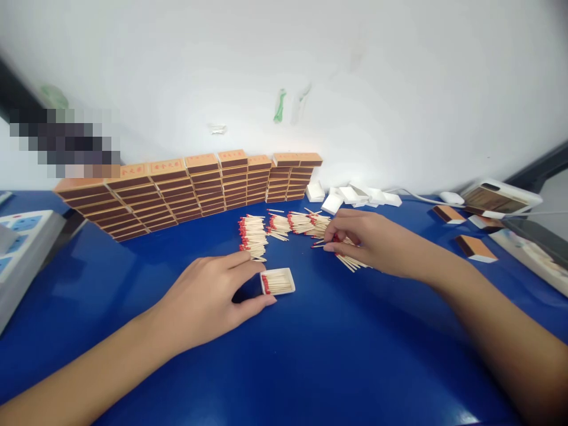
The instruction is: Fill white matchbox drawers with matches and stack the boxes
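My left hand point(213, 296) rests on the table with thumb and index finger at the left corners of a small white matchbox tray point(278, 282), steadying it. Red-headed matches point(277, 283) lie side by side in the tray, heads to the left. My right hand point(368, 239) is over a loose pile of matches point(350, 260), its thumb and fingers pinched at the red heads; how many it holds is hidden. More match piles point(252, 236) spread between the hands, behind the tray.
Stacked matchboxes point(204, 189) form a row along the wall. White empty trays point(350, 195) lie in a heap right of them. Several loose matchboxes point(477, 247), a phone point(497, 195) and a cable point(412, 192) are at the right. A white power strip point(26, 242) stands at the left.
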Available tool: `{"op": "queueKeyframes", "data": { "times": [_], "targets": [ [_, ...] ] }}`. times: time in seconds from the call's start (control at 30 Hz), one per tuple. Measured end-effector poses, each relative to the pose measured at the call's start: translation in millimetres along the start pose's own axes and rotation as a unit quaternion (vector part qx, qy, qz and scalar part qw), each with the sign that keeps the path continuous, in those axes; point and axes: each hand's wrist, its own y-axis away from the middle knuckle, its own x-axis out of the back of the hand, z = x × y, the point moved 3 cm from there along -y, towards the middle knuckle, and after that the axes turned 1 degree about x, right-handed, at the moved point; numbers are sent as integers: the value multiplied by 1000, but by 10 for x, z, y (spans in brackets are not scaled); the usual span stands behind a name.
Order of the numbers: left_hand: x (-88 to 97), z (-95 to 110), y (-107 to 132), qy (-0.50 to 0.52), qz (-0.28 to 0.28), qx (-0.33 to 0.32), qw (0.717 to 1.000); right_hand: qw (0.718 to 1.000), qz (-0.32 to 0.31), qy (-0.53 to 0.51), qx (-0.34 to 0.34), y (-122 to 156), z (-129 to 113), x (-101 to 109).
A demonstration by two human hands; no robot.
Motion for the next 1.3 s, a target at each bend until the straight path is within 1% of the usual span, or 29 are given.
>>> {"op": "queueKeyframes", "data": {
  "times": [0.07, 0.13, 0.23, 0.4, 0.5, 0.63, 0.9, 1.17, 1.3],
  "targets": [
    [-8, 0, -2, -8, 4, -3, 1000, 1000, -15, -1, -11, -9, 42, -44],
    [-11, 4, -4, -12, 9, -5, 1000, 1000, -17, -1, -17, -17, 50, -81],
    [-3, 10, -5, -4, 9, -7, 1000, 999, -28, -4, -17, -19, 52, -109],
    [9, 5, -5, -1, 6, -4, 1000, 998, -44, 44, -6, -7, 94, -106],
    [4, 7, -2, -11, 13, -10, 1000, 998, -36, 58, 2, -6, 102, -101],
    [2, 16, 3, -12, 17, -12, 1000, 999, -18, 45, 6, -12, 75, -87],
    [11, 17, 3, -5, 11, -4, 1000, 999, -24, 38, -3, -30, 89, -117],
    [13, 15, 9, -8, 12, -8, 1000, 1000, -4, 20, -4, -60, 76, -115],
    [21, 14, 1, 0, 10, -7, 1000, 1000, 16, 10, -1, -67, 116, -119]
  ]
}}
